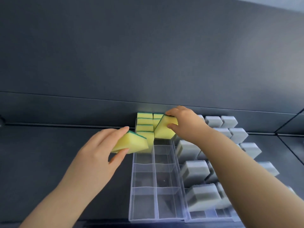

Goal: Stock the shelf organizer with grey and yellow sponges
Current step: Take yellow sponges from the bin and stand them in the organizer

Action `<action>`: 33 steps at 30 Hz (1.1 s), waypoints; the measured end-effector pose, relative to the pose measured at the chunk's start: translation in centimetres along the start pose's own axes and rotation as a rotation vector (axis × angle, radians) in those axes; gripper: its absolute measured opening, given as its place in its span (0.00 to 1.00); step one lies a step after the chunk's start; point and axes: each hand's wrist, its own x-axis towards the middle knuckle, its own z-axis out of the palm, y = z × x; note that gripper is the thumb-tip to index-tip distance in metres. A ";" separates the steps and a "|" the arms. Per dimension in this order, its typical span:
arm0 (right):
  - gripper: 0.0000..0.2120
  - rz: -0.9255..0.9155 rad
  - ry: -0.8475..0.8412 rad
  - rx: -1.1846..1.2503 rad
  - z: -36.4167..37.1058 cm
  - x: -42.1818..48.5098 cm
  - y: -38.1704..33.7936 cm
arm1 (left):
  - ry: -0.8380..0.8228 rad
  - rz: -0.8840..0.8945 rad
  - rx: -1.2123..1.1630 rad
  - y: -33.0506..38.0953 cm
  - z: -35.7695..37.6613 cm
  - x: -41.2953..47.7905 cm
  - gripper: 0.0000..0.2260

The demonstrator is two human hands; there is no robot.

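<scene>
A clear plastic shelf organizer [154, 218] with divided lanes sits on a dark shelf. Several yellow sponges with green backs [144, 123] stand in rows at its far end. My left hand [98, 150] pinches one yellow sponge [131, 143] between thumb and fingers, just left of the organizer's left lane. My right hand [184, 124] grips another yellow sponge [165, 130], tilted, over the second lane next to the stocked rows. Grey sponges [195, 170] fill the lanes to the right, partly hidden by my right forearm.
The dark grey shelf surface [49, 153] stretches to the left of the organizer. A dark back panel [148, 63] rises right behind the sponges. The near compartments of the two left lanes [156, 178] hold nothing.
</scene>
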 end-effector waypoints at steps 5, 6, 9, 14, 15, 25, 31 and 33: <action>0.21 -0.003 -0.090 -0.078 1.4 1.6 -0.1 | 0.033 -0.010 0.021 0.0 -0.3 -0.1 0.21; 0.21 -0.008 -0.101 -0.097 1.7 1.8 0.0 | 0.039 -0.016 0.021 -0.1 -0.4 -0.1 0.21; 0.21 -0.035 -0.125 -0.175 2.3 2.3 0.0 | 0.046 -0.055 0.031 -0.2 -0.6 -0.4 0.22; 0.17 -0.153 -0.115 -0.377 2.9 2.8 -0.1 | 0.060 -0.103 0.037 -0.5 -0.9 -1.0 0.21; 0.17 -0.161 -0.115 -0.398 3.1 2.8 -0.2 | 0.061 -0.106 0.046 -0.6 -0.9 -1.1 0.21; 0.17 -0.152 -0.230 -0.228 3.9 3.0 0.6 | 0.057 -0.117 0.047 -1.1 -0.4 -1.2 0.21; 0.16 -0.111 -0.107 0.093 1.0 1.8 1.9 | 0.059 -0.023 0.005 0.6 0.4 2.6 0.21; 0.14 -0.116 -0.040 0.139 0.0 1.1 2.2 | 0.013 -0.012 -0.040 1.9 1.0 4.7 0.21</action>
